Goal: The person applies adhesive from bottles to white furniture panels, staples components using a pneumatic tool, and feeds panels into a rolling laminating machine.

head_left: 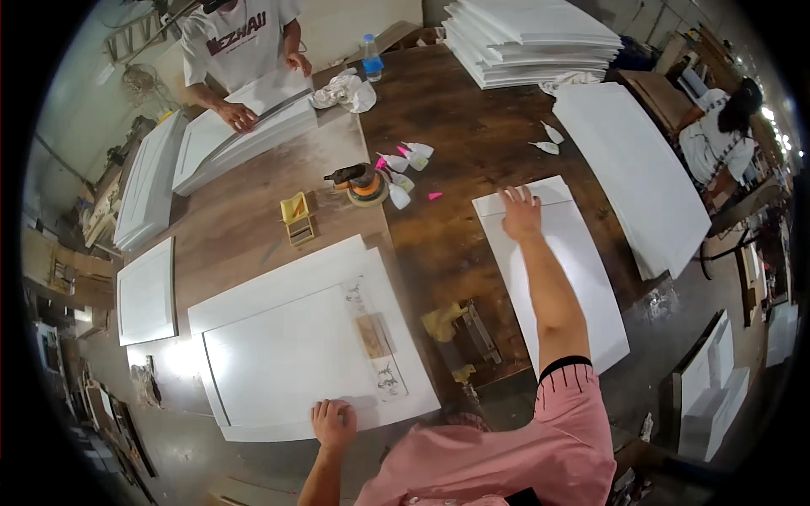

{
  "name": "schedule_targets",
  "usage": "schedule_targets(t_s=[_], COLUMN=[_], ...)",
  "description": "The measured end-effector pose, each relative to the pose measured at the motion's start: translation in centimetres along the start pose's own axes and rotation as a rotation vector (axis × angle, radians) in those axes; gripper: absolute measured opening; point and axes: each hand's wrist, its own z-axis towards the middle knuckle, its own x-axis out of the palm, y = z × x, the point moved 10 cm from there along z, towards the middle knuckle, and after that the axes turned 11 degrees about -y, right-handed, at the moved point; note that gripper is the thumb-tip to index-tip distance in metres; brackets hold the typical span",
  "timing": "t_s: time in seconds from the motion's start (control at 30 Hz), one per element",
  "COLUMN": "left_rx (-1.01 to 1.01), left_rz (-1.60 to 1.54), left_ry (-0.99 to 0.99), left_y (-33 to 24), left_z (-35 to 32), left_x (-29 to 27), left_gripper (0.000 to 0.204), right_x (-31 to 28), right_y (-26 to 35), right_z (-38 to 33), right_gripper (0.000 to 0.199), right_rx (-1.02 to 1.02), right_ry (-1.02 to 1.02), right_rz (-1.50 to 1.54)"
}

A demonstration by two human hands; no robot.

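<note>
The right hand point(521, 212) lies flat, fingers spread, on the far end of a narrow white panel point(557, 278) near the right edge of the tabletop point(456, 244), seemingly pressing it down so it cannot slide. The left hand point(334, 422) rests curled at the near edge of a large white door panel point(295, 354), steadying it and gripping nothing. A sanding block on a paper strip point(372, 337) lies on that panel, an orange sander point(364, 182) beyond. Another person's hand point(239, 116) presses a panel at the far corner
</note>
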Motion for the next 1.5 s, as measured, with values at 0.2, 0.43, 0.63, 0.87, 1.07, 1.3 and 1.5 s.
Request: schedule_targets(t_s=[0.2,0.43,0.63,0.87,1.07,1.3,1.5], left_rx=[-0.038,-0.129,-0.351,-0.693,-1.015,-1.086,-0.822], left_rz=[0.082,-0.033,-0.502,-1.068,-1.209,-0.999,-0.395], left_ry=[0.060,-0.017,-0.134,0.290,0.315,0.178,0.253], left_y=[0.1,1.5,-2.0,-8.6,-3.1,1.8,3.2], left_z=[0.1,-0.4,0.7,5.0,0.9,-0.9,2.2], left_x=[0.4,-0.6,0.0,2.0,0.4,-0.6,0.2], left_gripper=[0.012,0.008,0.010,0.055,0.066,0.064,0.072], right_x=[-1.5,-4.8,-12.7,-14.5,-16.6,-14.1,-13.4], right_y=[2.0,0.5,9.2,27.8,33.2,32.3,32.1], right_z=[1.0,-2.8,-10.0,-20.3,-22.6,-23.9,-24.3], right_gripper=[0.058,0.061,0.058,0.053,0.049,0.067,0.062], right_rx=[-0.319,0.039,0.157,0.355,0.116,-0.279,-0.254], right_ry=[0.266,0.179,0.152,0.311,0.443,-0.030,-0.087], right_rz=[0.139,0.471,1.461,1.916,1.575,0.643,0.708])
